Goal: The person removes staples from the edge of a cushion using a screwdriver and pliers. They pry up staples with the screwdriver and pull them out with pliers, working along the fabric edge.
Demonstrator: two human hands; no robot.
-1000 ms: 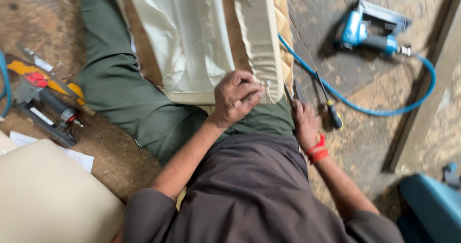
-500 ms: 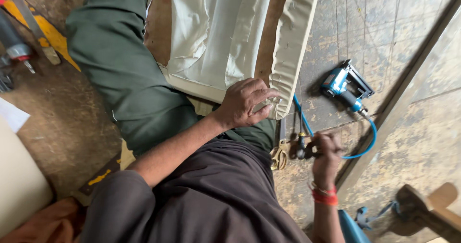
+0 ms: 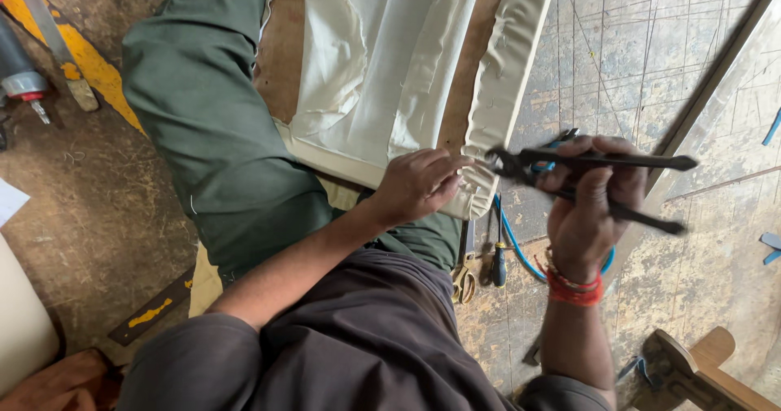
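My left hand (image 3: 419,185) presses flat on the corner of a cream fabric-covered panel (image 3: 390,86) that rests across my lap. My right hand (image 3: 587,208) is raised to the right of it and grips a pair of black pliers (image 3: 598,171), handles spread, jaws pointing left toward the panel's padded edge (image 3: 508,78). The jaws sit just beside my left fingertips. A brown wooden strip (image 3: 468,78) of the panel's back shows between the fabric folds.
Scissors (image 3: 464,277) and a dark-handled screwdriver (image 3: 498,266) lie on the worn floor beside my knee. A blue air hose (image 3: 512,240) runs under my right hand. Tools (image 3: 24,78) lie at the left edge, a wooden piece (image 3: 691,370) at bottom right.
My right hand has lifted from the floor with the black pliers and brought them up beside the panel's corner. The blue stapler has dropped out of view. My left hand stays on the panel.
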